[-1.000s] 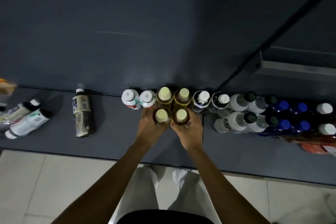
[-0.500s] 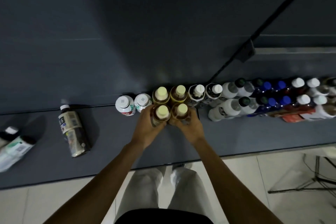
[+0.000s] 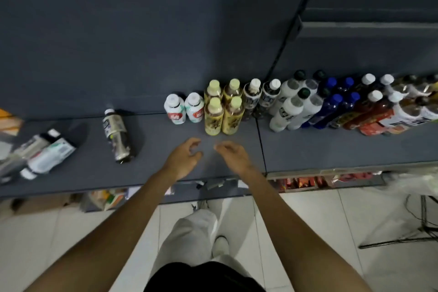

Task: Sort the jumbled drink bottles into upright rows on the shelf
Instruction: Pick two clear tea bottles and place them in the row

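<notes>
Both hands hover empty above the dark shelf, just in front of the sorted drinks. The left hand has thumb and fingers loosely curled, holding nothing; the right hand is relaxed too, fingers bent slightly, nothing in it.

Four yellow-cap tea bottles stand upright, two by two, w/ two white milk bottles just beside them at left and longer double rows of white, blue and red-label bottles running right.

Still unsorted: a dark bottle w/ white cap lying on its side, well apart to the left, cap toward the back wall, plus a heap of white-label bottles at the far left, blurred.

Judging by looks, the lying bottle is full, rigid plastic: moderately heavy, smooth label prob. a bit slippery, and round, so apt to roll if nudged. Best hold would be a wrap around mid-body, across the label, not the narrow cap end; then tip upright and set it down next to the milk bottles.
</notes>
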